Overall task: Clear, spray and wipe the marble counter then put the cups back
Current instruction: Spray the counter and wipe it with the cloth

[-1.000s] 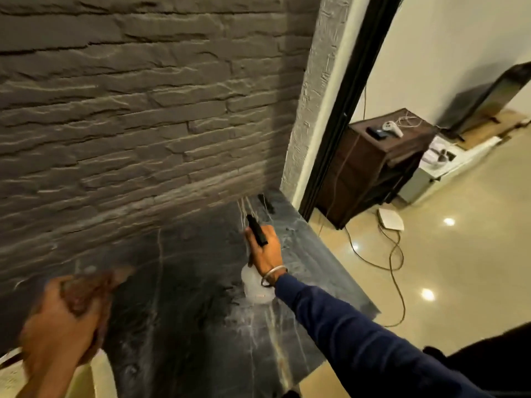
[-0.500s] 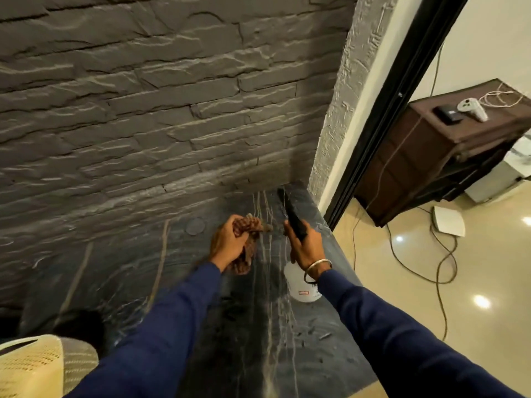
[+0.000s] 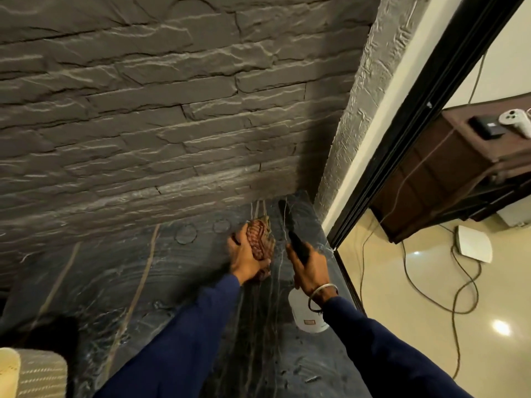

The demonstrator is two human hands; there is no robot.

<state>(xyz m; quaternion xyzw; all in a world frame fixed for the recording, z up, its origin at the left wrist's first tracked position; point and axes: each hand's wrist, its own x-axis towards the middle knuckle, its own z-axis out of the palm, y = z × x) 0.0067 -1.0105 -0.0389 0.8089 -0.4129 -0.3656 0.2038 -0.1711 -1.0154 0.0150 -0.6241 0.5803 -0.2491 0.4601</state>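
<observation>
My left hand (image 3: 245, 261) presses a crumpled reddish-brown cloth (image 3: 260, 239) onto the dark veined marble counter (image 3: 143, 282), near its far right corner by the stone wall. My right hand (image 3: 311, 268) grips the black trigger head of a white spray bottle (image 3: 306, 315), held just above the counter's right edge, nozzle pointing toward the wall. Two round ring marks (image 3: 186, 234) show on the marble left of the cloth. No cups are in view.
A rough grey stone wall (image 3: 172, 124) backs the counter. A cream woven basket (image 3: 31, 372) sits at the bottom left. Right of a black door frame (image 3: 402, 139) stand a brown cabinet (image 3: 448, 173), cables and a white device (image 3: 472, 244) on the glossy floor.
My left hand swung the cloth in from the left side to the far right corner of the counter. The view moved closer to the wall; the bottle stays in my right hand.
</observation>
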